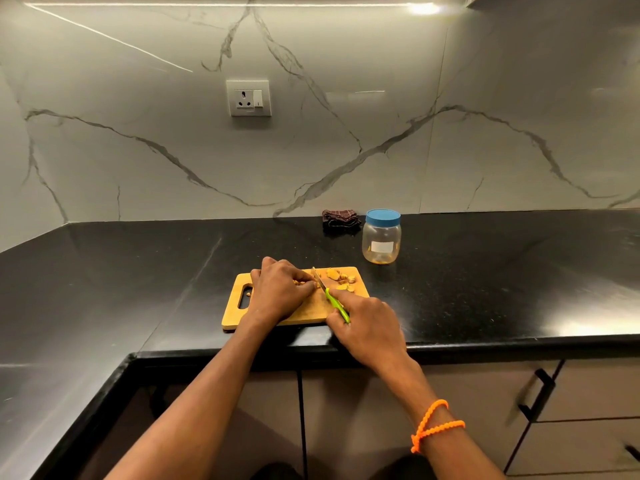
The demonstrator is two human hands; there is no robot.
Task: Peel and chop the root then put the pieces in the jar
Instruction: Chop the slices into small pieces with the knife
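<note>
Right hand [369, 329] grip holding knife [332, 297], left hand [280, 292] pinching root [300, 282], board [273, 315] near counter edge

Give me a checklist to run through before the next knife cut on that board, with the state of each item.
1. Root held down: ok. The left hand curls over the yellow root piece on the wooden chopping board.
2. Knife gripped: ok. The right hand holds the green-handled knife, forefinger along the handle.
3. Left fingertips clear of the blade: cannot tell; they sit very close to it.
4. Board fully on the black stone counter: ok, though its near edge lies close to the counter's front edge.
5. Cut pieces out of the blade's path: ok, heaped at the board's far right.
6. Clear plastic jar with blue lid ready to fill: not ok, lid on.
</note>
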